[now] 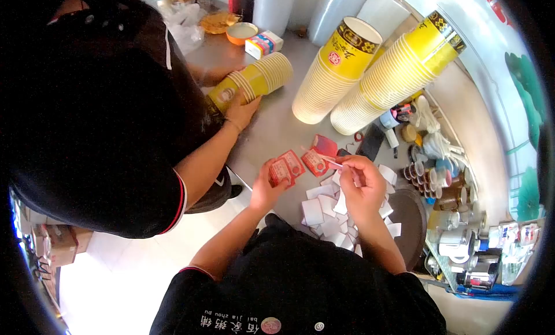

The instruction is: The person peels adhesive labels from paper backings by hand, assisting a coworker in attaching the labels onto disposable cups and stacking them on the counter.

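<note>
My left hand (266, 189) is closed around a small stack of red printed cards or labels (287, 168), held over the table. More red labels (315, 161) lie just right of it, by a plain red piece (325, 144). Fingertips of my right hand (363, 181) are pinched on a thin pale slip (334, 163) near those labels; its exact kind is unclear. Under and beside my right hand spreads a loose pile of white paper pieces (313, 211).
A co-worker at the left grips a stack of yellow paper cups (269, 74). Two tall cup stacks (326, 74) (393, 77) stand at the back. A dark phone-like slab (370, 140), a round brown stool or tray (411, 222) and crowded shelves (457, 236) are at the right.
</note>
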The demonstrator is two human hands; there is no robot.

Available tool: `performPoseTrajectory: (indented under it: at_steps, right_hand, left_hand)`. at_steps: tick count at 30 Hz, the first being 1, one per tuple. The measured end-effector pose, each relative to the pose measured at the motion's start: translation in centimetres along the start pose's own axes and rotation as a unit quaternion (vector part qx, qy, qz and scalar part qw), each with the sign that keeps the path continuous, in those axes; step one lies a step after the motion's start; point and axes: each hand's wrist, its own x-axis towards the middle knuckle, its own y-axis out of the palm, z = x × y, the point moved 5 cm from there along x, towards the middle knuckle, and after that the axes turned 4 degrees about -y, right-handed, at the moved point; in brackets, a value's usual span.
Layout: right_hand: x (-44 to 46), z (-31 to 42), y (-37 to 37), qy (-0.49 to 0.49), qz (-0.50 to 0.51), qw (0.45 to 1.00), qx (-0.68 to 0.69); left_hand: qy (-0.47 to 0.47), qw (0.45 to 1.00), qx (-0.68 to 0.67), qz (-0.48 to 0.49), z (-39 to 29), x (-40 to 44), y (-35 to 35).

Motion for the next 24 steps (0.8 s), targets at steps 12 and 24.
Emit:
performPoseTrajectory:
  at_steps: [12,24]
  right_hand:
    - [1.8,1.1,1.3,-0.101,-0.009,0.994,0.049]
    - [1.0,4.5,2.2,-0.201,-0.012,0.976,-0.081]
  left_hand:
    - [-0.026,0.998,-0.052,0.020,-2.5,-4.0,-3.3]
    - [-0.001,0.999,-0.026,0.025,-2.6,-5.4,-4.9]
